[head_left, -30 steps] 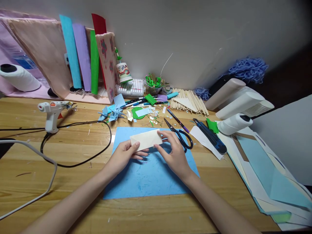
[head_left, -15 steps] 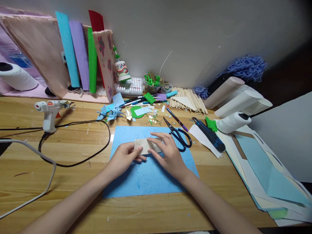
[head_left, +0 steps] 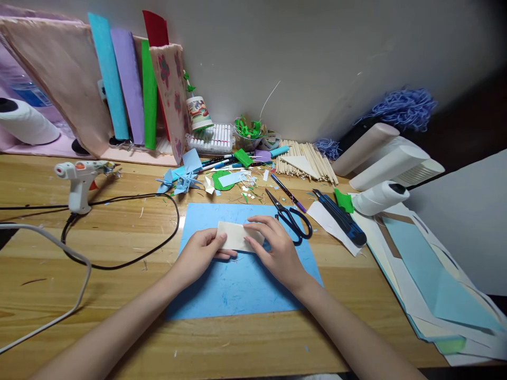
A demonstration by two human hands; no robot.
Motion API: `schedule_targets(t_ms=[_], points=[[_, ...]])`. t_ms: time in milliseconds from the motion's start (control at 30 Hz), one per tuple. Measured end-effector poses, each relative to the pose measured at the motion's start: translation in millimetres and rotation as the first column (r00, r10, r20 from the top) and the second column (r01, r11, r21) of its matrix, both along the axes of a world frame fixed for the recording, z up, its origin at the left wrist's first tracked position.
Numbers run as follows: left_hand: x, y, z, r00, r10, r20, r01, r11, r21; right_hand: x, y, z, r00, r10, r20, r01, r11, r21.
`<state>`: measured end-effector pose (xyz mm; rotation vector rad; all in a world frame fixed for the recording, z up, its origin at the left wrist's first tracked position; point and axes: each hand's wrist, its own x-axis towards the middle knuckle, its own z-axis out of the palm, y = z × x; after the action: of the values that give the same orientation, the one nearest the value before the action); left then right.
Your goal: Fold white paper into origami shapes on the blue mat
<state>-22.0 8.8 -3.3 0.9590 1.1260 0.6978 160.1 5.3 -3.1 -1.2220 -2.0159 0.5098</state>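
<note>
A small cream-coloured rectangle of folded paper (head_left: 234, 236) is held just above a blue sheet (head_left: 237, 295). My left hand (head_left: 200, 254) pinches its left end, thumb on top and fingers beneath. At the other end, my right hand (head_left: 278, 253) has its thumb and fingers closed on the paper's right edge, partly covering it. Black-handled scissors (head_left: 295, 221) lie on the sheet's upper right corner, beyond my right hand. A dark pen with a purple end (head_left: 288, 193) rests past them.
A white glue gun (head_left: 81, 190) stands at left with its black cord looped. Paper scraps (head_left: 233, 180), wooden sticks (head_left: 304, 163) and a marker case (head_left: 212, 138) line the back. At right lie a utility knife (head_left: 340, 219), a thread cone (head_left: 376, 198) and stacked paper (head_left: 428, 264).
My right hand has shifted slightly right and its fingers have closed more onto the paper's right end. More of the paper's face now shows between the hands.
</note>
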Motion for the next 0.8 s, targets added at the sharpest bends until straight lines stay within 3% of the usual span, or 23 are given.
schedule_targets(t_ms=[200, 400, 533, 800], points=[[0.9, -0.4, -0.6, 0.999, 0.011, 0.039, -0.011, 1.0, -0.006, -2.8, -3.9, 2.8, 0.995, 0.056, -0.078, -0.059, 0.998, -0.033], [1.9, 2.5, -0.2, 0.993, 0.071, 0.098, -0.068, 0.997, -0.035, -6.5, -7.0, -2.9, 0.98, 0.155, 0.121, -0.168, 0.98, 0.103], [1.6, 1.9, -5.5, 0.988, 0.074, 0.135, -0.065, 0.996, -0.067, -6.2, -7.4, -4.4, 0.952, 0.153, 0.264, -0.205, 0.962, 0.181], [2.6, 0.4, -2.8, 0.975, 0.079, 0.206, -0.054, 0.99, -0.128, -5.9, -8.6, -1.0, 0.909, 0.174, 0.378, -0.271, 0.937, 0.219]])
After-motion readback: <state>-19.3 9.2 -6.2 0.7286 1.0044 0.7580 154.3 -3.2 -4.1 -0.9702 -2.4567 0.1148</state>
